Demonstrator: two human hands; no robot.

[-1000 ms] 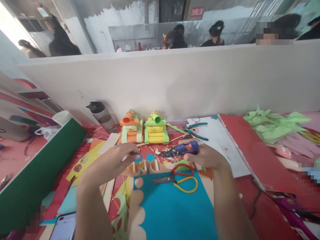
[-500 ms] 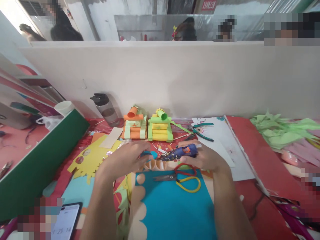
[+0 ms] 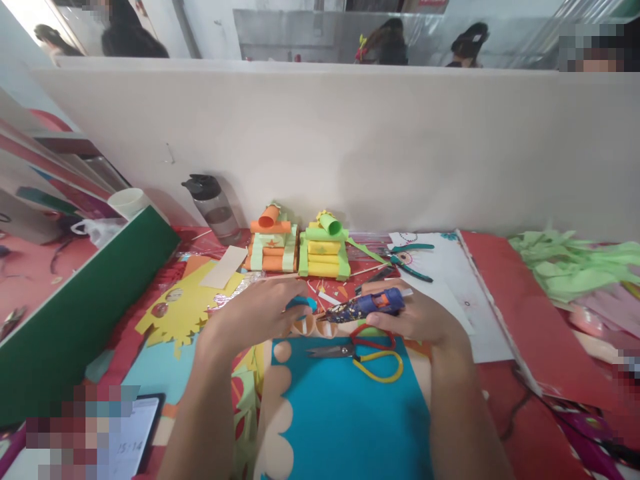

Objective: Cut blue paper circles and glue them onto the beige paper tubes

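My right hand (image 3: 415, 317) is closed around a dark blue glue gun (image 3: 367, 307) with a stick of glue poking out of its back end. Its tip points left, just above two short tan paper rolls (image 3: 326, 326). Beside the rolls, my left hand (image 3: 273, 310) pinches a small curved piece of blue paper (image 3: 302, 305), partly hidden by the fingers. Below both hands lies a blue sheet (image 3: 350, 413) with tan scalloped paper along its left side. Scissors (image 3: 345, 351) with one red and one yellow handle rest on the sheet's upper part, blades slightly apart.
Behind my hands stand an orange paper tank (image 3: 274, 243) and a yellow-green one (image 3: 326, 247). Pliers (image 3: 413, 262) lie right of them, a water bottle (image 3: 213, 210) left. A green board (image 3: 95, 313) and phone (image 3: 133, 433) are at left. Green strips (image 3: 575, 263) are heaped at right.
The camera view has tilted slightly down and shifted left. Both hands keep nearly the same places, and the glue gun's tip stays by the tan rolls.
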